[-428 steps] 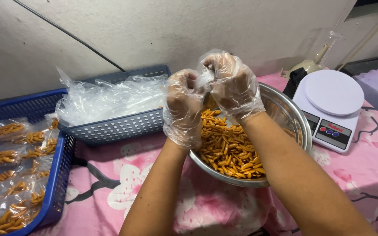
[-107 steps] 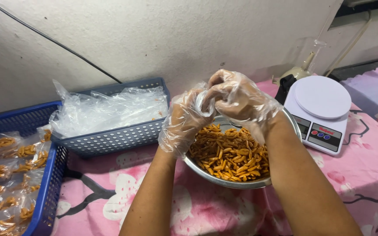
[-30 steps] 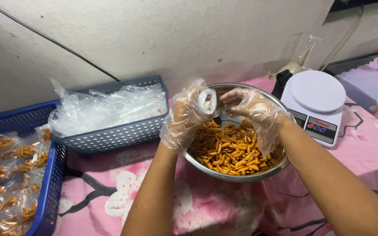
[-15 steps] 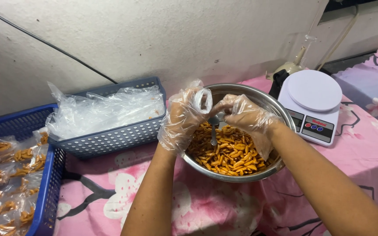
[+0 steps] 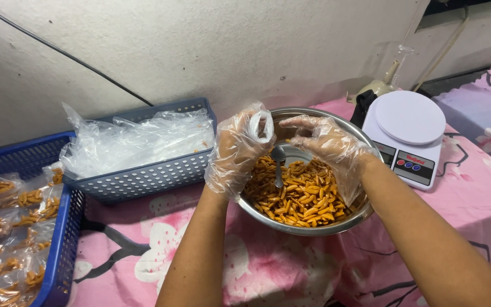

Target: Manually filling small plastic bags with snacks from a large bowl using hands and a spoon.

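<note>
Both hands in loose clear plastic gloves, raised over a round steel bowl at the middle of the desk under its pink flowered cloth. Left hand clenched around a small clear plastic bag, mouth of the bag showing as a rolled ring above the curled fingers, held at the bowl's near-left rim. Right hand released, fingers spread and half bent, hovering above the bowl just right of the bag, touching nothing that can be made out. Bowl partly filled with orange stick snacks; a metal spoon lying among them, scoop end up toward the bare back of the bowl, between the two hands. To the right, a white kitchen scale with a round platter, near the bowl but apart. To the left, a grey-blue perforated basket heaped with empty clear bags. Farther left, a blue basket holding filled snack packets.
</note>
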